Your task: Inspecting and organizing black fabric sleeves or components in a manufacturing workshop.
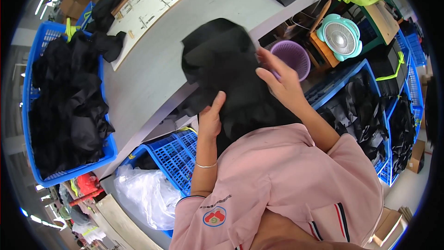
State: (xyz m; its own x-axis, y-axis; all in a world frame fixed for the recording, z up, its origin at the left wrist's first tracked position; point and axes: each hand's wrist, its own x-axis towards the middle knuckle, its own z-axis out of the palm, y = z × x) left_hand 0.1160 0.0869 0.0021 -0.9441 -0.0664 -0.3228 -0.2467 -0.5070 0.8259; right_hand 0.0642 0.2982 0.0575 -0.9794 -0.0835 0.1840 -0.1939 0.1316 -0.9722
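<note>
A piece of black fabric (222,60), blurred in places, spreads in front of my body and over the edge of the grey table. My left hand (210,120) grips its left side with the thumb on top; the other fingers are hidden beneath. At the right edge of the cloth is my right hand (284,83). Its thumb and fingers are apart, with the tips beside or just touching the fabric. Whether the black cloth is one piece or several layers I cannot tell.
A blue basket (108,150) heaped with black fabric stands left of the grey table (138,83). More blue baskets (365,67) hold black pieces at right. Beyond my right hand are a purple bin (303,60) and a teal fan (341,37). Clear plastic (148,196) lies lower left.
</note>
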